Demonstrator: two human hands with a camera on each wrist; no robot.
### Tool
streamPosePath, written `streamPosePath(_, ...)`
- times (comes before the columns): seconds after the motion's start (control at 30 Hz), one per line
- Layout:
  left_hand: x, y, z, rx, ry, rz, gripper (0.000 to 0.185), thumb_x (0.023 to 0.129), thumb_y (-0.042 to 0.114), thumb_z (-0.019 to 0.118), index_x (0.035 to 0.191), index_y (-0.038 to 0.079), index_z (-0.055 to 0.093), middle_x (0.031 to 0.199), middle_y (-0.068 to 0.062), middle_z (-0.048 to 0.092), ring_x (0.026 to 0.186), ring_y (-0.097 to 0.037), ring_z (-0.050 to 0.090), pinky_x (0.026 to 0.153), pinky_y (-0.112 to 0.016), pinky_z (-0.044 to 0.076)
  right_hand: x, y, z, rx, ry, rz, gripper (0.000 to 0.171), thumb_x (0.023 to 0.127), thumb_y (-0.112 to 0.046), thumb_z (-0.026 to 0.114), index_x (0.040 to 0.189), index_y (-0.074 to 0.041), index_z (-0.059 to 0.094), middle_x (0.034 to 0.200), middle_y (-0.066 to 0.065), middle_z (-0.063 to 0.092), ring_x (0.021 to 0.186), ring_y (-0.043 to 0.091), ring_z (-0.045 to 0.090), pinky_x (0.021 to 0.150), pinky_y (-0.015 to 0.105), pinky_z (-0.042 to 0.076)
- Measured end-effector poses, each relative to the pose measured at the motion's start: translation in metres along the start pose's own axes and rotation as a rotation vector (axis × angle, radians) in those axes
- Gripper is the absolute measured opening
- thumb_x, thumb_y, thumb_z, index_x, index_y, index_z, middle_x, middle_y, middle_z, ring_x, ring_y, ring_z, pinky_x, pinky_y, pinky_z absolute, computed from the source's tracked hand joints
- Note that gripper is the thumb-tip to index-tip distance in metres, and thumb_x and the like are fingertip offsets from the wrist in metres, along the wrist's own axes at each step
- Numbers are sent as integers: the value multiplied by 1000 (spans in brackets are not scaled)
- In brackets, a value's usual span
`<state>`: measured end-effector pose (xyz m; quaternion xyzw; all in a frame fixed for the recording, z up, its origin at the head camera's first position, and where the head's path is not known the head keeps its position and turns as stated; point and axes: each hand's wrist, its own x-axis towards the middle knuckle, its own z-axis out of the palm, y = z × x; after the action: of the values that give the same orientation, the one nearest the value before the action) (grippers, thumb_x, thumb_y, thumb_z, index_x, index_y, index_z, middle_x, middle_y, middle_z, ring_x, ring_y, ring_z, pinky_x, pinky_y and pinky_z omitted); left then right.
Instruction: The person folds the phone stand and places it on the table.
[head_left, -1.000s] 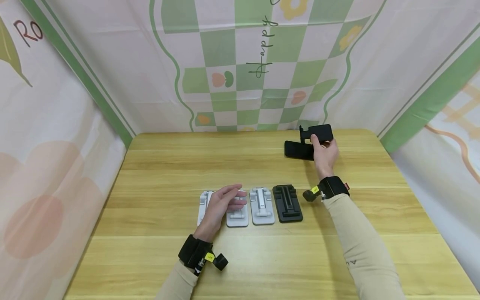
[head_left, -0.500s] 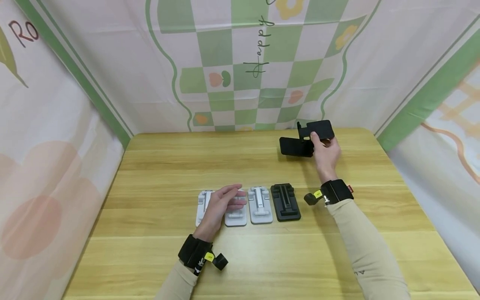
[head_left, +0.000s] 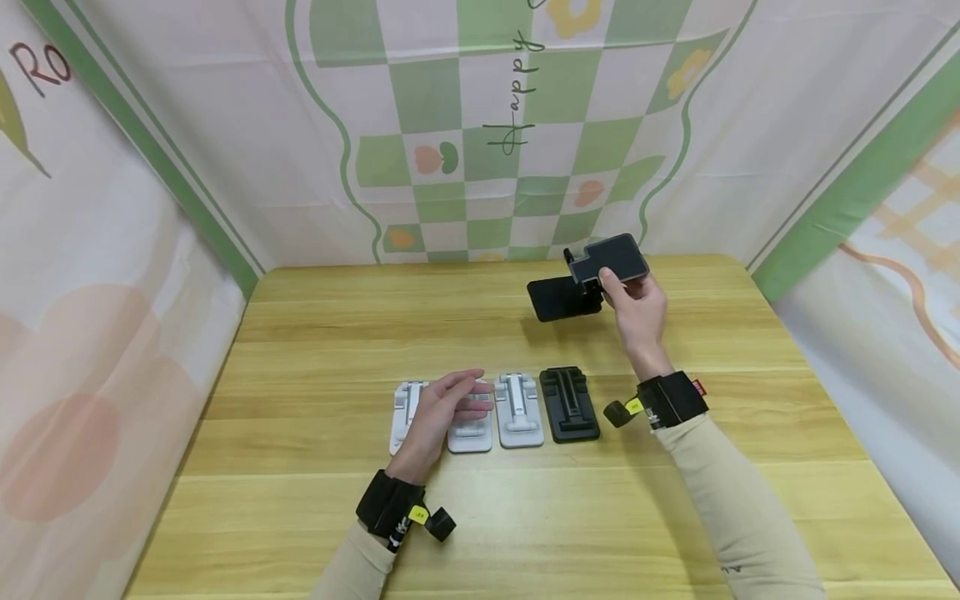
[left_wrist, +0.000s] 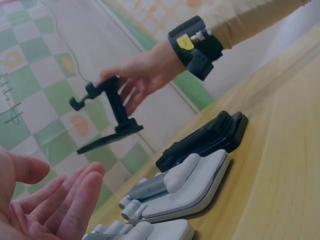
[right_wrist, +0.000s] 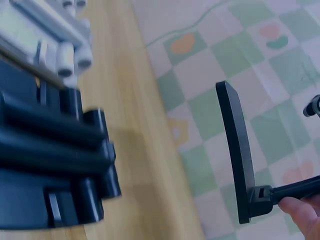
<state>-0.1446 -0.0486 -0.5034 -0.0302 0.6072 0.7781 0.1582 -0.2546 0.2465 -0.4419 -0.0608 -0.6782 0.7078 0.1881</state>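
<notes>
My right hand (head_left: 641, 321) grips an unfolded black phone stand (head_left: 611, 257) by its upper part, thumb in front. The stand's flat base (head_left: 558, 298) sticks out to the left, lifted off the table in the left wrist view. My left hand (head_left: 438, 408) hovers with loosely extended fingers over the folded white phone stands and holds nothing. It partly hides the left white stand (head_left: 405, 404) and the middle white stand (head_left: 471, 440). To their right lie another folded white stand (head_left: 519, 417) and a folded black phone stand (head_left: 570, 404), side by side in the row.
The wooden table (head_left: 480, 525) ends at a patterned green-and-white cloth (head_left: 491, 150) hanging behind it. More cloth hangs at the left and right sides. Each wrist wears a black strap with a small camera.
My right hand has lifted the black phone stand and moved it to the left, tilting its upper plate. My left hand stays in place.
</notes>
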Motion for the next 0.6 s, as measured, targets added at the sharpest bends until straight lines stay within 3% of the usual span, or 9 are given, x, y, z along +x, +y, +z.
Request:
streamPosePath(0.2, 1, -1, 0, 8, -5, -5, 44, 109, 28, 53, 143, 1, 57, 122, -22, 71, 92, -19, 76, 85, -33, 62, -18, -14, 9, 28, -155, -46, 35, 97, -17, 73, 129, -7, 65, 104, -1, 68, 96, 9, 67, 86, 18, 57)
streamPosePath(0.5, 2, -1, -2, -28, -35, -22, 51, 110, 35, 48, 146, -1, 53, 128, -25, 69, 98, -22, 76, 87, -32, 61, -37, -28, 17, -131, -305, -155, 33, 98, -19, 70, 129, -7, 66, 101, -6, 69, 87, 9, 62, 79, 19, 54)
streamPosePath(0.6, 3, -1, -3, -39, -56, -16, 57, 111, 41, 46, 147, -2, 51, 130, -25, 68, 100, -22, 76, 88, -32, 61, -42, -30, 19, -134, -361, -173, 34, 98, -14, 69, 131, -6, 65, 102, -6, 68, 84, 10, 60, 76, 21, 52)
